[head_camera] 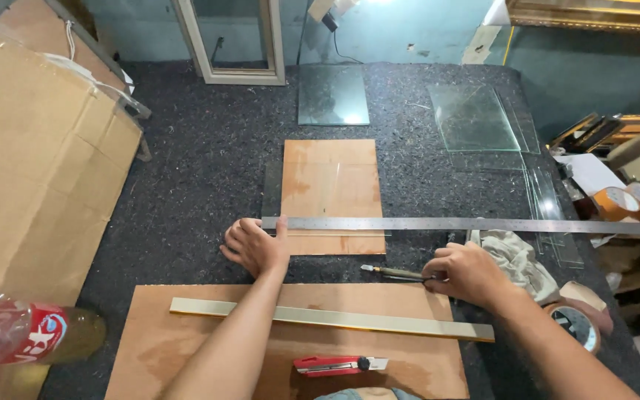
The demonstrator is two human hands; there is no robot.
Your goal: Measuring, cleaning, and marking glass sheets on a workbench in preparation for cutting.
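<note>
Ruler (468, 224) (left hand (255, 247)) across board edge (332, 196)

A long steel ruler (468, 224) bars the dark felt bench (187, 185) from centre to right edge, lying across a small brown board (331, 185). Between the left hand (255, 246) and the right hand (464, 272), open felt leaves a passage. Glass sheets (475, 118) crowd the far right, a cardboard box (31, 170) walls the left, and a pale strip (331, 318) with a red utility knife (338, 364) blocks the near board (187, 341).
</note>
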